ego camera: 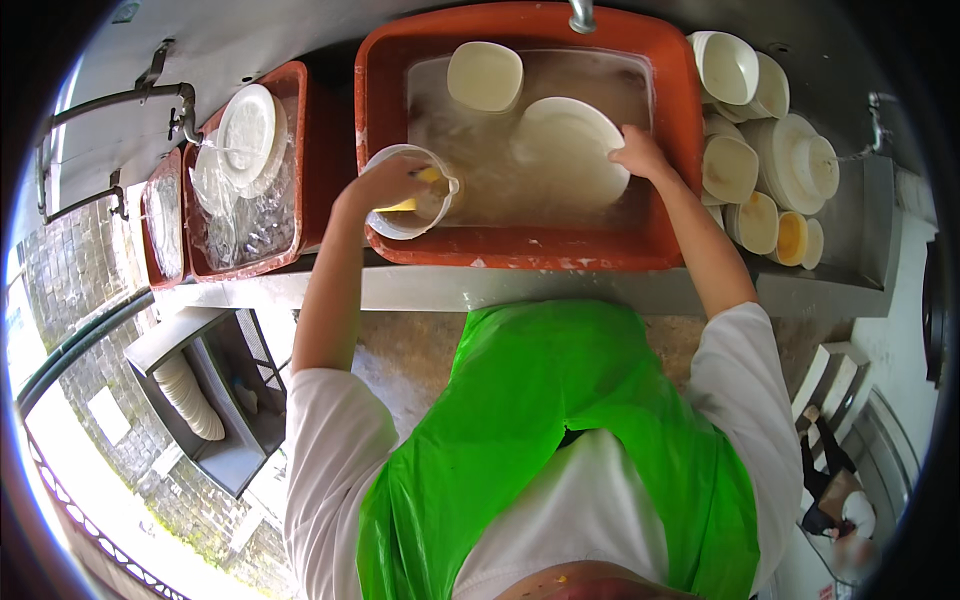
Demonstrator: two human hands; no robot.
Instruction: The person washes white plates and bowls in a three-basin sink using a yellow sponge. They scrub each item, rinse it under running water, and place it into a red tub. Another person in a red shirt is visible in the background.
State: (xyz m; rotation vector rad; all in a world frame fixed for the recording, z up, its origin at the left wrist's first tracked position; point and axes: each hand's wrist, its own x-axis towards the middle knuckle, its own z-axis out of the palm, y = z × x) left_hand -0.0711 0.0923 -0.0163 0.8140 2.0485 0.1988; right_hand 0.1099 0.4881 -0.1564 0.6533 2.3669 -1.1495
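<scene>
My left hand (390, 182) reaches into a round white plastic tub (450, 196) at the left wall of a red plastic basin (525, 251). A yellow sponge (399, 205) shows on both sides of its fingers. My right hand (640, 152) grips the rim of a white oval plate (581, 142). That plate lies tilted, its lower part under the cloudy water (480, 169). A squarish cream bowl (485, 76) floats or rests near the basin's far side.
A tap (582, 16) juts over the basin's far rim. On the right, stacked white bowls (731, 161) and plates (780, 161) crowd the metal counter. Left of me, another red basin (298, 150) holds white plates (247, 135) under running water. Behind on the right, a person (840, 487) is visible.
</scene>
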